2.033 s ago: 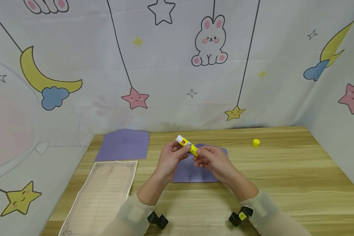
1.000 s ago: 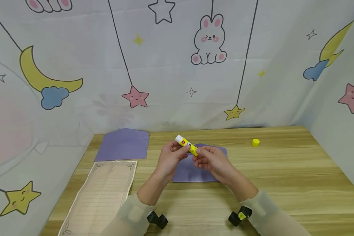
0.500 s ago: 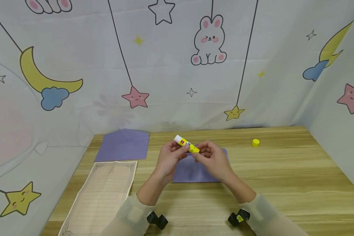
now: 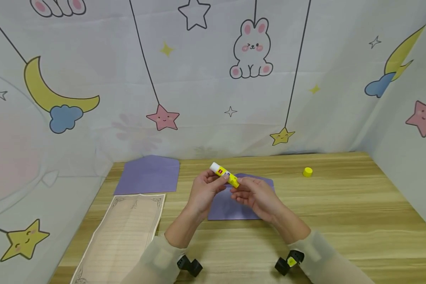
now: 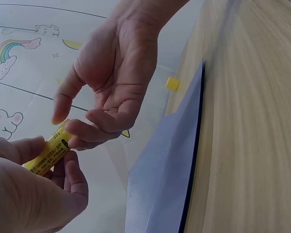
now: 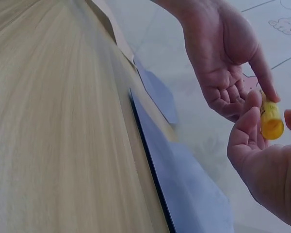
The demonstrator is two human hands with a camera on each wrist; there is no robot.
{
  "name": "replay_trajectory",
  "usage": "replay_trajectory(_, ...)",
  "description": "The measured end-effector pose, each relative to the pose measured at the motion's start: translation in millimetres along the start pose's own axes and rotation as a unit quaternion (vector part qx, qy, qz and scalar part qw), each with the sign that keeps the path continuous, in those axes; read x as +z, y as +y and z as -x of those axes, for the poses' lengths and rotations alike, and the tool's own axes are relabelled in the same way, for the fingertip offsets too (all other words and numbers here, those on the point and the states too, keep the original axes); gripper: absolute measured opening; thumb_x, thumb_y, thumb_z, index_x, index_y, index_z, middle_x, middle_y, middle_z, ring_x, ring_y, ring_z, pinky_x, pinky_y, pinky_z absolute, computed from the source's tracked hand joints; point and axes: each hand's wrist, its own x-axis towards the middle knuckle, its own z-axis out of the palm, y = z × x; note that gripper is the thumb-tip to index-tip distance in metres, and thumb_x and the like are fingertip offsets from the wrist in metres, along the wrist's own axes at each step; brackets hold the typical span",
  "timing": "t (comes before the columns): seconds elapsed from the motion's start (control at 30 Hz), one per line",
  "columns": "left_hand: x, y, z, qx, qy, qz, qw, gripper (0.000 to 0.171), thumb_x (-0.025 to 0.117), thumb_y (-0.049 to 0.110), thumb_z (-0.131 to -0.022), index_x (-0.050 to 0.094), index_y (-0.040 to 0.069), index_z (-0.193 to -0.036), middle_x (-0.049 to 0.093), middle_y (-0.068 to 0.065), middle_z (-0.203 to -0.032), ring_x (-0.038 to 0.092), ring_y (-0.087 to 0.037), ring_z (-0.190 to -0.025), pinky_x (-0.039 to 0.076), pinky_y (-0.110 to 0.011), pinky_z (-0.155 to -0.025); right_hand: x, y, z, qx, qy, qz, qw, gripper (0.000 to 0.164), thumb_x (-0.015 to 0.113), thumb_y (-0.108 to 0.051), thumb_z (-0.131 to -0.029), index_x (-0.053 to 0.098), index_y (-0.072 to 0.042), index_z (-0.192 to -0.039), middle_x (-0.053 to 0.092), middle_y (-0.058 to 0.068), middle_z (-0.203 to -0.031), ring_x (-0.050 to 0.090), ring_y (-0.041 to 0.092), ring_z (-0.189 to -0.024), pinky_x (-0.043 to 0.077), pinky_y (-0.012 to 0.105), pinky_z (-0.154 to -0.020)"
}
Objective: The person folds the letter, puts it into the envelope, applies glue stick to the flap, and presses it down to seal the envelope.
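A yellow glue stick (image 4: 225, 175) with a white upper end is held tilted above the table. My left hand (image 4: 205, 193) grips its middle between thumb and fingers. The thumb and fingertips of my right hand (image 4: 257, 197) are at its yellow lower end; the right wrist view shows this round base (image 6: 272, 128) between thumb and curled index finger, the thumb hardly apart from it. Behind and below the hands lies a purple envelope (image 4: 230, 207), flap away from me, partly covered. The stick's yellow cap (image 4: 307, 172) stands at the back right.
Another purple envelope (image 4: 147, 177) lies at the back left of the wooden table (image 4: 340, 221). In front of it is a lined, ornate-edged sheet of letter paper (image 4: 127, 228). A printed cloth backdrop (image 4: 198, 79) hangs behind the table.
My right hand turned at the base of the glue stick half a second ago, thumb low, and has now turned back. The left hand keeps its grip, almost still.
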Motion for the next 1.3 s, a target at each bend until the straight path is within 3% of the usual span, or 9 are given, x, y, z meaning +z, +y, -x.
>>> replay_trajectory(0.23, -0.6, -1.4, 0.5, -0.013, -0.004, -0.011, 0.9998, 0.032, 0.079, 0.01, -0.097, 0.063, -0.002, -0.122, 0.074, -0.01, -0.109, 0.069, -0.017, -0.098, 0.056, -0.032, -0.088, 3.7, -1.0, 1.8, -0.022, 0.004, 0.004, 1.0, 0.036, 0.068, -0.02, -0.106, 0.054, -0.002, -0.134, 0.075, 0.017, -0.119, 0.074, 0.018, -0.092, 0.056, 0.026, -0.076)
replay_trajectory(0.47, -2.2, -1.1, -1.2, -0.019, 0.005, -0.013, 0.9997, 0.045, 0.081, 0.017, -0.097, 0.06, -0.001, -0.133, 0.07, -0.013, -0.124, 0.072, -0.022, -0.104, 0.057, -0.038, -0.096, 2.4, -8.5, 4.2, -0.052, 0.035, -0.001, 0.998, 0.03, 0.064, -0.015, -0.108, 0.053, -0.002, -0.133, 0.074, 0.013, -0.11, 0.072, 0.018, -0.088, 0.056, 0.026, -0.075)
replay_trajectory(0.67, -5.7, 1.0, -5.0, 0.009, 0.045, -0.037, 0.9983, 0.048, 0.082, 0.014, -0.095, 0.058, -0.001, -0.134, 0.069, -0.014, -0.123, 0.074, -0.024, -0.102, 0.057, -0.043, -0.097, -10.1, -19.0, 2.9, -0.081, 0.068, 0.028, 0.994, 0.031, 0.068, -0.017, -0.106, 0.054, -0.003, -0.131, 0.075, 0.008, -0.102, 0.072, 0.018, -0.089, 0.057, 0.029, -0.081)
replay_trajectory(0.9, -14.8, 4.7, -7.4, 0.064, 0.054, -0.124, 0.9887, 0.044, 0.084, 0.011, -0.092, 0.064, 0.001, -0.13, 0.069, -0.015, -0.122, 0.069, -0.025, -0.105, 0.058, -0.032, -0.089, -32.6, -33.3, 9.1, -0.132, 0.089, 0.121, 0.98, 0.039, 0.071, -0.022, -0.105, 0.056, 0.002, -0.132, 0.074, 0.009, -0.108, 0.074, 0.021, -0.094, 0.061, 0.034, -0.086)
replay_trajectory(1.0, -20.9, 3.8, -8.9, 0.089, 0.046, -0.179, 0.9788, 0.047, 0.087, 0.013, -0.09, 0.065, 0.003, -0.131, 0.069, -0.015, -0.123, 0.068, -0.029, -0.11, 0.058, -0.034, -0.092, -42.5, -39.0, 14.3, -0.152, 0.093, 0.161, 0.971, 0.04, 0.071, -0.02, -0.105, 0.056, 0.005, -0.133, 0.072, 0.014, -0.115, 0.075, 0.022, -0.097, 0.062, 0.037, -0.087)
replay_trajectory(1.13, -31.2, 0.2, -9.7, 0.127, 0.018, -0.259, 0.9574, 0.048, 0.087, 0.015, -0.09, 0.065, 0.005, -0.132, 0.069, -0.01, -0.126, 0.066, -0.036, -0.117, 0.055, -0.046, -0.098, -54.2, -45.3, 21.8, -0.166, 0.096, 0.21, 0.959, 0.039, 0.071, -0.02, -0.105, 0.058, 0.005, -0.131, 0.07, 0.021, -0.121, 0.076, 0.028, -0.102, 0.062, 0.038, -0.089)
replay_trajectory(1.23, -39.6, -2.1, -9.4, 0.157, -0.011, -0.334, 0.9292, 0.049, 0.088, 0.015, -0.09, 0.066, 0.006, -0.133, 0.068, -0.007, -0.129, 0.063, -0.039, -0.119, 0.053, -0.05, -0.098, -61.3, -49.0, 26.7, -0.168, 0.102, 0.249, 0.948, 0.038, 0.071, -0.022, -0.105, 0.06, 0.005, -0.129, 0.071, 0.022, -0.12, 0.075, 0.029, -0.104, 0.062, 0.036, -0.088)
replay_trajectory(1.3, -44.2, -1.1, -8.7, 0.178, -0.035, -0.397, 0.8997, 0.052, 0.089, 0.014, -0.089, 0.066, 0.006, -0.135, 0.067, -0.007, -0.132, 0.062, -0.038, -0.122, 0.053, -0.05, -0.1, -65.4, -50.8, 29.9, -0.172, 0.107, 0.281, 0.938, 0.038, 0.072, -0.024, -0.105, 0.061, 0.005, -0.128, 0.07, 0.022, -0.119, 0.075, 0.027, -0.102, 0.063, 0.037, -0.086)
